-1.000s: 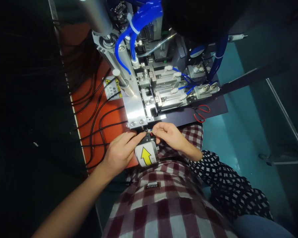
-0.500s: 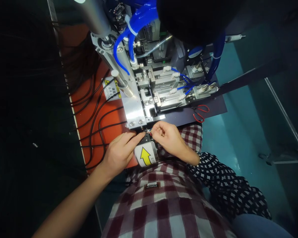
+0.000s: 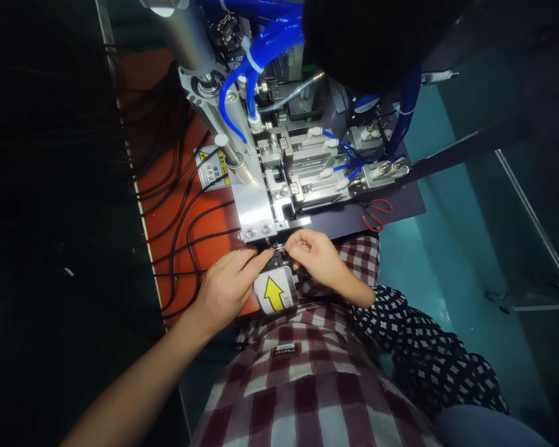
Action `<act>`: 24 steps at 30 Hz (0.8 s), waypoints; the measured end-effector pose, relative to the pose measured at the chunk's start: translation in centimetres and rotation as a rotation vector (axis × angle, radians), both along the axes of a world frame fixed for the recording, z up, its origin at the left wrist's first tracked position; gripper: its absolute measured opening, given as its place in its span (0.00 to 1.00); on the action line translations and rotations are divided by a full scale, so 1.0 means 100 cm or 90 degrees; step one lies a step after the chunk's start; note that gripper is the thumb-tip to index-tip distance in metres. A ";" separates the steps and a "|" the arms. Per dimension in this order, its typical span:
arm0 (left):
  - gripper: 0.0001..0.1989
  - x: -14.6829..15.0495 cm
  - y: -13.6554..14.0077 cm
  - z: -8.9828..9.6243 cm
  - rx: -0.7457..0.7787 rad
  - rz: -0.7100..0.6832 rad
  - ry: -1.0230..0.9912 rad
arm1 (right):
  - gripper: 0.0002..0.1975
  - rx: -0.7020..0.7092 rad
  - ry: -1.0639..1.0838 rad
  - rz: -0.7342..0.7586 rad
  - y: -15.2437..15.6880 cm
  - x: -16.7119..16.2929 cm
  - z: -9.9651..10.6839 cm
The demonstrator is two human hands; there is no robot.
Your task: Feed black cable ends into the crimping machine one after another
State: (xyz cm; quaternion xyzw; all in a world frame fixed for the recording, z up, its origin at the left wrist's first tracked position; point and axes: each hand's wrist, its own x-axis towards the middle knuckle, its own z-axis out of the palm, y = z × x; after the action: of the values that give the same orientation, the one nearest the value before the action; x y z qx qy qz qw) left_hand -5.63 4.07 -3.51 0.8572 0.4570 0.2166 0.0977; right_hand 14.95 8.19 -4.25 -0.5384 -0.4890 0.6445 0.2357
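Thin coloured wires (image 3: 280,248), with red and blue among them, show between my fingertips at the machine's front edge. My left hand (image 3: 226,282) reaches in from the left, thumb and forefinger closed at the wires' left end. From the other side, my right hand (image 3: 315,256) pinches their right end with its fingers curled. The wires lie just above a small black fixture (image 3: 274,261), and what sits inside each pinch is mostly covered by fingers. Right behind the hands stands a metal plate (image 3: 256,214) with bolts. Below them is a white label with a yellow arrow (image 3: 273,293).
Black cables (image 3: 186,233) run across the orange tabletop (image 3: 218,217) at left. Pneumatic cylinders (image 3: 326,189) with blue air hoses (image 3: 272,40) fill the machine behind. Red-handled scissors (image 3: 376,214) lie on the dark base plate (image 3: 410,202) at right.
The view has shifted slightly. Both hands stay at the same spot with the wires between them; the right fingers have moved only a little.
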 end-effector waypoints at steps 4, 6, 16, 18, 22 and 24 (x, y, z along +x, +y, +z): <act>0.17 0.000 0.000 -0.001 -0.012 0.005 0.002 | 0.07 0.043 -0.043 0.014 0.001 0.004 0.002; 0.17 0.000 0.001 -0.001 -0.018 0.002 0.000 | 0.07 0.138 -0.102 -0.005 -0.001 0.005 0.006; 0.16 0.002 0.001 0.001 -0.018 -0.002 -0.006 | 0.06 0.340 -0.144 0.017 -0.007 -0.003 0.007; 0.16 0.001 0.001 0.000 -0.015 -0.001 -0.006 | 0.05 0.311 -0.125 0.018 -0.007 -0.002 0.005; 0.16 0.001 0.001 0.000 -0.016 -0.003 -0.013 | 0.05 0.296 -0.112 0.021 -0.007 -0.001 0.004; 0.16 0.001 0.001 0.000 -0.013 -0.005 -0.013 | 0.05 0.293 -0.117 0.023 -0.007 -0.001 0.005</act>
State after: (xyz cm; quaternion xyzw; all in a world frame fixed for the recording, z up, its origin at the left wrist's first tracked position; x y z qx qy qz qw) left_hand -5.53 4.16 -3.51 0.8555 0.4550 0.2203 0.1116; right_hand 14.83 7.51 -3.79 -0.5178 -0.6519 0.4686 0.2954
